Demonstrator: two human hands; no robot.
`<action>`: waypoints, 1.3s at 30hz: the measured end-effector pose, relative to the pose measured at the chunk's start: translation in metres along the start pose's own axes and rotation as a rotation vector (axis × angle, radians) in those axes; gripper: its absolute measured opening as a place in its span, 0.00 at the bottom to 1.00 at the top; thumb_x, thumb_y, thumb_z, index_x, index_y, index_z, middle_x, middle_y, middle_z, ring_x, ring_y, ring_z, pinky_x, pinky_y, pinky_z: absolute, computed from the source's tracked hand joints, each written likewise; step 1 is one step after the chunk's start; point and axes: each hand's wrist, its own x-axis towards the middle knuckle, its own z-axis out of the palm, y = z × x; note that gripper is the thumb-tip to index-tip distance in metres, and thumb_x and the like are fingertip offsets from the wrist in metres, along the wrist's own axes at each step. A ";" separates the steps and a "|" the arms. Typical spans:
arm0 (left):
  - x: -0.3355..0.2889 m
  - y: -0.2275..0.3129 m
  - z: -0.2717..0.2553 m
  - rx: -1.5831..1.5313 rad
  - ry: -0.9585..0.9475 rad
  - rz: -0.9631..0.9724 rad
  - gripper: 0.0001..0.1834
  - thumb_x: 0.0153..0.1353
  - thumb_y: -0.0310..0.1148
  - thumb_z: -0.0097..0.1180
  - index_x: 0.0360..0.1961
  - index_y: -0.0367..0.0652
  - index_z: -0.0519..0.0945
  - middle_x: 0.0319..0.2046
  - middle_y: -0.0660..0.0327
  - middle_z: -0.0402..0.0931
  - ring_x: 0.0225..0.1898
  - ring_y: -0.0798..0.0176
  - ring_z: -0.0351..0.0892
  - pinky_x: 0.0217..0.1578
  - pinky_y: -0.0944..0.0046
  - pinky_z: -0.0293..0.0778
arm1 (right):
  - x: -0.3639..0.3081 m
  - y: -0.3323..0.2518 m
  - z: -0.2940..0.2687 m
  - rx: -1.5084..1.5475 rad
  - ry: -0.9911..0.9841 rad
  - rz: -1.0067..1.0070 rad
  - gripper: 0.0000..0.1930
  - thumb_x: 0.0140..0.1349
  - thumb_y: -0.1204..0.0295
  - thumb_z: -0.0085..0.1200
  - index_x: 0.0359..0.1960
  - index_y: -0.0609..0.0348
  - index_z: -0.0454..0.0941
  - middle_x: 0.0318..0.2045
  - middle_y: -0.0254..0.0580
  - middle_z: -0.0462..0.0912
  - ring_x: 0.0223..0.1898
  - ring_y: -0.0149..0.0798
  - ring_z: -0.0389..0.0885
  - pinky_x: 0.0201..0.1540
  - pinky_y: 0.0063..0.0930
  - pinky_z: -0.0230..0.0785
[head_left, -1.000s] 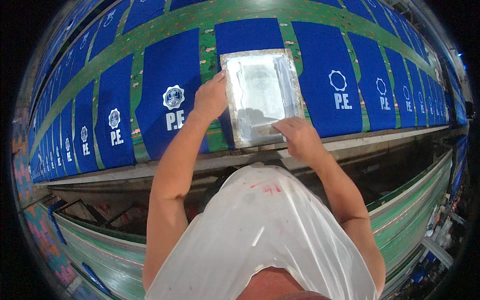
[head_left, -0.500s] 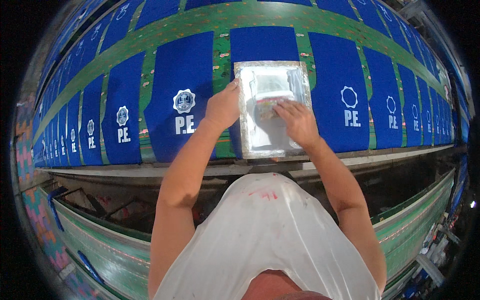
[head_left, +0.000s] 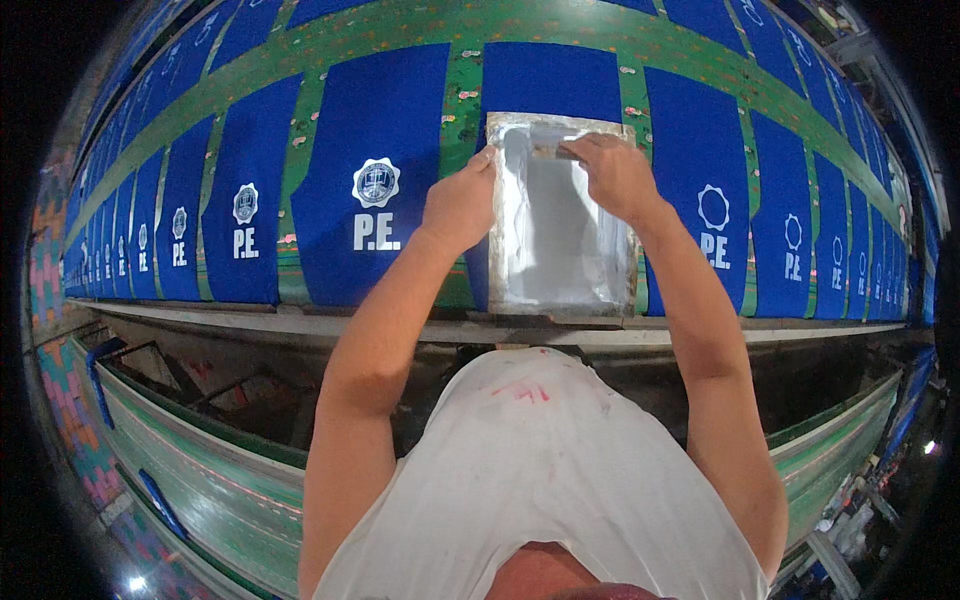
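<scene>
A rectangular printing screen (head_left: 565,240) with a worn, taped frame lies flat over a blue fabric panel (head_left: 550,80), whose far part shows beyond it. My left hand (head_left: 464,205) grips the screen's left edge, its fingers closed on the frame. Near the screen's far end, my right hand (head_left: 622,180) is closed on a small squeegee (head_left: 545,152), mostly hidden by the fingers. Grey-white ink smears cover the mesh. The panel to the left (head_left: 375,130) bears a white badge with inner detail and letters. On the right panel (head_left: 693,140) the badge is only a white outline above letters.
Rows of blue fabric panels run both ways along a long green table (head_left: 463,110), with another row farther back. A pale rail (head_left: 390,325) edges the table in front of me. Behind me on the left stands a second green table (head_left: 220,490) with blue brackets.
My right hand has moved the squeegee from the screen's middle to its far end. The left hand stays on the frame. The whole view has shifted slightly.
</scene>
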 end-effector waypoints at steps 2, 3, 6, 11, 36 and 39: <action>0.001 0.000 0.000 -0.006 -0.005 -0.012 0.27 0.71 0.23 0.52 0.71 0.36 0.80 0.80 0.59 0.73 0.62 0.44 0.90 0.59 0.44 0.87 | -0.023 -0.007 0.001 0.015 -0.020 -0.054 0.24 0.62 0.83 0.60 0.61 0.54 0.90 0.56 0.51 0.93 0.58 0.58 0.91 0.62 0.50 0.84; 0.001 0.000 -0.001 -0.008 -0.006 -0.018 0.27 0.71 0.23 0.52 0.71 0.36 0.80 0.80 0.58 0.73 0.62 0.44 0.90 0.59 0.44 0.87 | -0.037 -0.011 0.003 0.023 -0.028 -0.082 0.25 0.61 0.82 0.60 0.60 0.55 0.90 0.56 0.51 0.93 0.58 0.57 0.91 0.62 0.51 0.84; 0.002 0.002 -0.003 -0.020 -0.015 0.001 0.26 0.72 0.23 0.52 0.71 0.35 0.80 0.81 0.58 0.72 0.62 0.43 0.90 0.60 0.43 0.87 | -0.092 -0.034 0.011 0.003 0.046 -0.136 0.25 0.58 0.82 0.62 0.59 0.55 0.90 0.56 0.51 0.93 0.56 0.55 0.91 0.62 0.52 0.84; 0.002 0.002 -0.003 -0.024 -0.031 -0.023 0.26 0.71 0.23 0.53 0.70 0.34 0.80 0.81 0.57 0.72 0.61 0.42 0.90 0.60 0.43 0.87 | -0.158 -0.082 -0.004 0.108 -0.102 -0.133 0.24 0.59 0.73 0.67 0.60 0.57 0.89 0.57 0.50 0.92 0.56 0.57 0.90 0.63 0.49 0.83; 0.002 0.007 0.001 0.003 -0.011 -0.032 0.26 0.69 0.22 0.53 0.68 0.34 0.80 0.82 0.59 0.71 0.58 0.40 0.91 0.58 0.40 0.87 | -0.121 -0.045 0.002 0.098 0.031 -0.145 0.23 0.57 0.82 0.62 0.55 0.54 0.92 0.50 0.53 0.94 0.55 0.57 0.92 0.62 0.52 0.83; 0.001 0.001 0.007 -0.016 0.014 -0.019 0.26 0.69 0.23 0.53 0.69 0.34 0.80 0.82 0.58 0.71 0.59 0.41 0.91 0.59 0.41 0.87 | -0.158 -0.077 -0.017 0.156 -0.083 -0.175 0.26 0.54 0.78 0.68 0.58 0.53 0.90 0.54 0.48 0.93 0.53 0.53 0.90 0.62 0.49 0.83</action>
